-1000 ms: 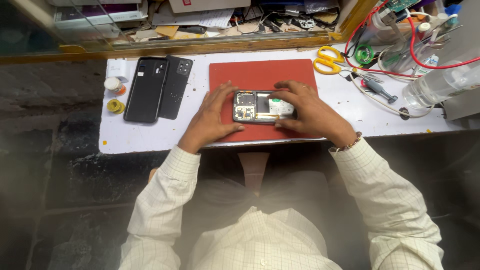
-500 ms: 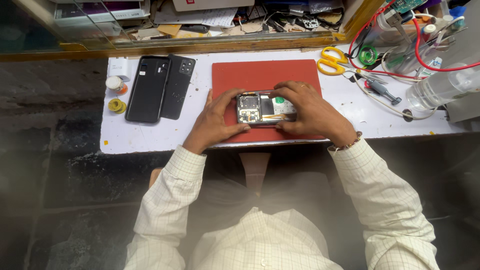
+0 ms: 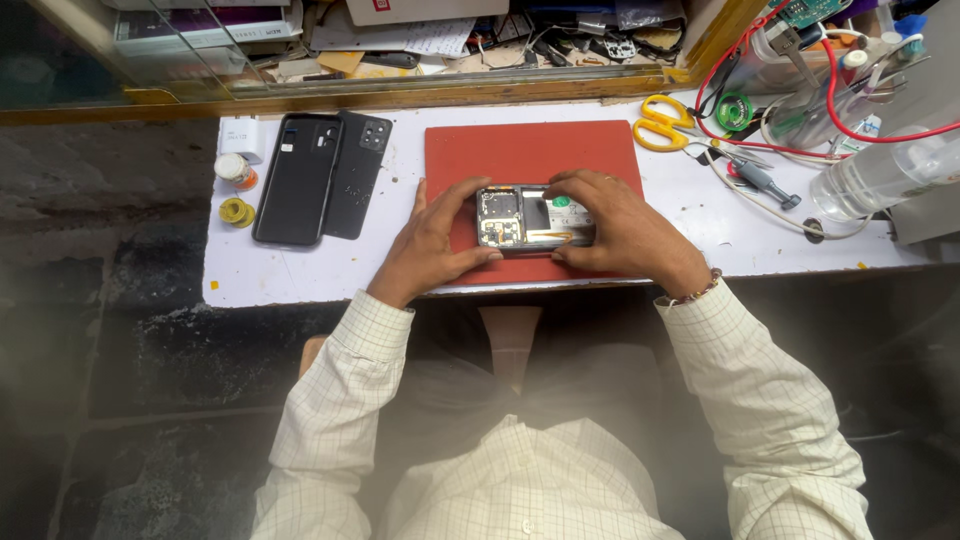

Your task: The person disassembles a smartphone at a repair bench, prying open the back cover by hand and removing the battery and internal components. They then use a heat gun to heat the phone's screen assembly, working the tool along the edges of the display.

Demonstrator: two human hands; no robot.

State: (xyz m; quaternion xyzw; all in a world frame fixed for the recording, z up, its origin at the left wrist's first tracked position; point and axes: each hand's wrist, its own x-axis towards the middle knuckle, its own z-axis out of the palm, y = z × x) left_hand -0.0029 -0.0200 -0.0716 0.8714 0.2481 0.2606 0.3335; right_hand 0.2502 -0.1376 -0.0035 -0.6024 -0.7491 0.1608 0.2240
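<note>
White laminate covers the long narrow workbench (image 3: 330,275) we sit at, and on it lies the flat red rectangular work mat (image 3: 520,155), placed, we judge, to cushion parts and stop them sliding. In the mat's near half rests the opened grey smartphone with its back cover off (image 3: 530,218), circuit board and battery facing up so the insides can be reached. Our left hand (image 3: 430,245) clamps thumb and fingers on the phone's left end, steadying it; our right hand (image 3: 625,225) grips the right end, fingers curled over the top edge. To the left, well apart, two black phone back covers (image 3: 320,175) lie side by side; beyond the mat sit yellow-handled scissors (image 3: 662,122).
</note>
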